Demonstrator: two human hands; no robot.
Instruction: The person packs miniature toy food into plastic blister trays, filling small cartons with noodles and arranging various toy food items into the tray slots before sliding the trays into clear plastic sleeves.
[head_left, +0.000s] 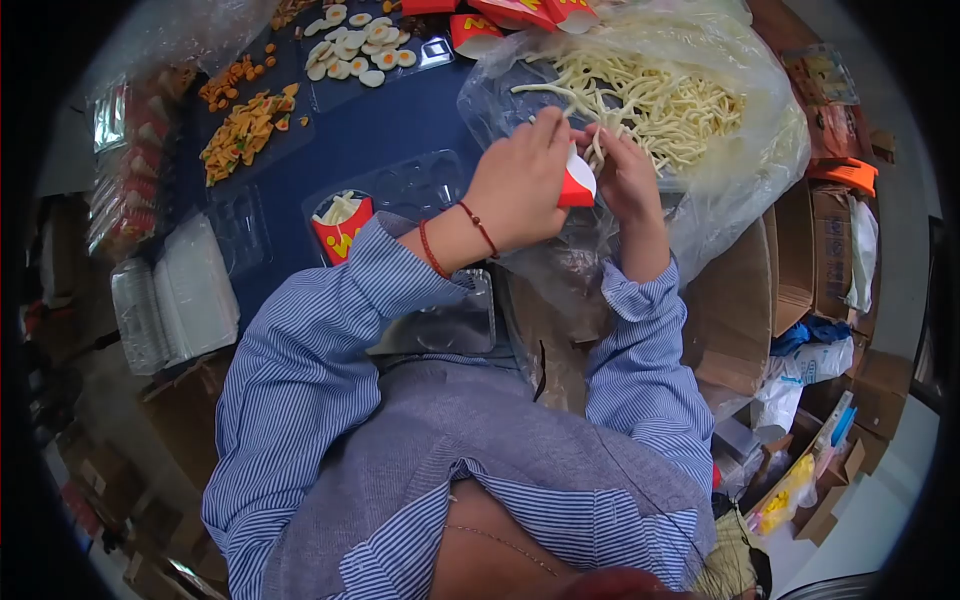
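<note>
My left hand [522, 185], with red cords at the wrist, is closed around a small red French fry carton [578, 186] with a white inner face. Facing it, my right hand [630, 182] pinches several pale toy French fries [596, 152] at the carton's mouth. Just beyond both hands, a heap of loose toy fries [672, 112] lies in a clear plastic bag [775, 135]. A filled carton [340, 232], red with a yellow mark, sits by my left sleeve.
On the blue tabletop [385, 125] lie small fried-egg pieces [362, 48], colourful wedge-shaped pieces [248, 132] and a clear moulded tray [415, 180]. More red cartons [478, 35] lie at the back. Stacked clear packaging [195, 290] stands left; cardboard boxes [735, 310] stand right.
</note>
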